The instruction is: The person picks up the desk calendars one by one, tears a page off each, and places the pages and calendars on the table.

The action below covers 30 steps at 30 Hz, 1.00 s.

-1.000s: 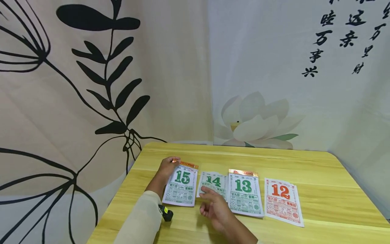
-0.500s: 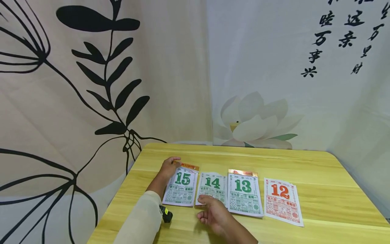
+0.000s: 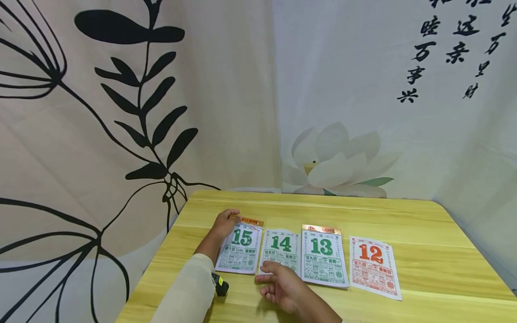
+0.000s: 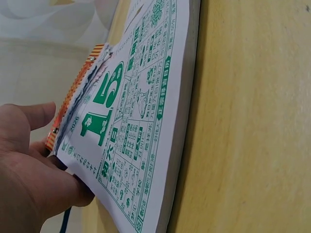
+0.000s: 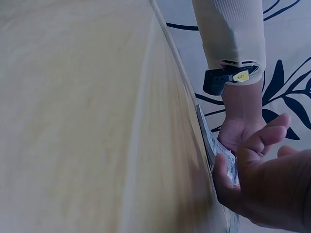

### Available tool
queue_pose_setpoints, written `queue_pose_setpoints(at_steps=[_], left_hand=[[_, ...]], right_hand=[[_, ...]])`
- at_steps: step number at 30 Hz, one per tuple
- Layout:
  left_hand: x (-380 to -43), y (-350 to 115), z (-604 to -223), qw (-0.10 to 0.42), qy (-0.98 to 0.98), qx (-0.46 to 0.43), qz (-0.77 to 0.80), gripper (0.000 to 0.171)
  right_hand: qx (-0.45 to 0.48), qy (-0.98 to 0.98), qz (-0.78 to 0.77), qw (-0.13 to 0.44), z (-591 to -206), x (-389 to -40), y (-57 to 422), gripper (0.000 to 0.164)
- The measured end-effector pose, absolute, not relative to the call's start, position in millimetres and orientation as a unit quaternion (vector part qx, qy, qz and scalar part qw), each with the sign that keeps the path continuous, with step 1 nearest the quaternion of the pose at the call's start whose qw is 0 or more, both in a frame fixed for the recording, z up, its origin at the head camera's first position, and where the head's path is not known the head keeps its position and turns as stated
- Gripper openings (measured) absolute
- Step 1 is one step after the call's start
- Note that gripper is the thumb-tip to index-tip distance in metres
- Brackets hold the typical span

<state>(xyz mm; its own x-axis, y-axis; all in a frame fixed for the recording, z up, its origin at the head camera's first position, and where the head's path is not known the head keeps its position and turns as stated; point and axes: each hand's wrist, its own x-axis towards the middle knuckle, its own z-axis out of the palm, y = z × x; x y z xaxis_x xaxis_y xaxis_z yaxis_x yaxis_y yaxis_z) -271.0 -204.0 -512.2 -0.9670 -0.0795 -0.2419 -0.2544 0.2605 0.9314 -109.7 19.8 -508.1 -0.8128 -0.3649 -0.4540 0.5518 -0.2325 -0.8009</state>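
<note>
A calendar pad (image 3: 241, 247) marked with a green 15 lies at the left of the row. My left hand (image 3: 223, 223) grips its upper left corner by the orange-gold binding; in the left wrist view the fingers (image 4: 73, 189) reach past the pad's side and the thumb (image 4: 39, 115) is beside the binding. Right of it is a loose calendar sheet (image 3: 280, 246) marked 14. My right hand (image 3: 284, 287) is at that sheet's lower edge, thumb over it and the other fingers loosely bent, apart from the thumb. Part of the sheet's bottom is hidden by this hand.
Another bound calendar pad (image 3: 324, 258) showing 13 lies right of the 14 sheet. A loose red calendar sheet (image 3: 375, 267) showing 12 lies at the far right. All rest on a wooden table (image 3: 452, 260), with a printed curtain (image 3: 238, 112) behind.
The right hand has drawn back from the middle of the 14 sheet to its lower edge. That sheet has slid slightly toward me. The left hand stays on the 15 pad.
</note>
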Motion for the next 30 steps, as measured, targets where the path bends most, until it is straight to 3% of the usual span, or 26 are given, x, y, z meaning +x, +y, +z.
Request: queue_pose_setpoints(at_steps=[9, 20, 30], left_hand=[[-273, -203, -513, 0.091, 0.790, -0.120, 0.594, 0.050], [-268, -204, -513, 0.075, 0.814, -0.105, 0.566, 0.055], [-266, -201, -507, 0.065, 0.838, -0.097, 0.534, 0.057]], right_hand=[[0.080, 0.547, -0.782, 0.289, -506, -112, 23, 0.077], [0.097, 0.535, -0.788, 0.289, -502, -111, 25, 0.055], [0.087, 0.530, -0.794, 0.283, -498, -114, 35, 0.056]])
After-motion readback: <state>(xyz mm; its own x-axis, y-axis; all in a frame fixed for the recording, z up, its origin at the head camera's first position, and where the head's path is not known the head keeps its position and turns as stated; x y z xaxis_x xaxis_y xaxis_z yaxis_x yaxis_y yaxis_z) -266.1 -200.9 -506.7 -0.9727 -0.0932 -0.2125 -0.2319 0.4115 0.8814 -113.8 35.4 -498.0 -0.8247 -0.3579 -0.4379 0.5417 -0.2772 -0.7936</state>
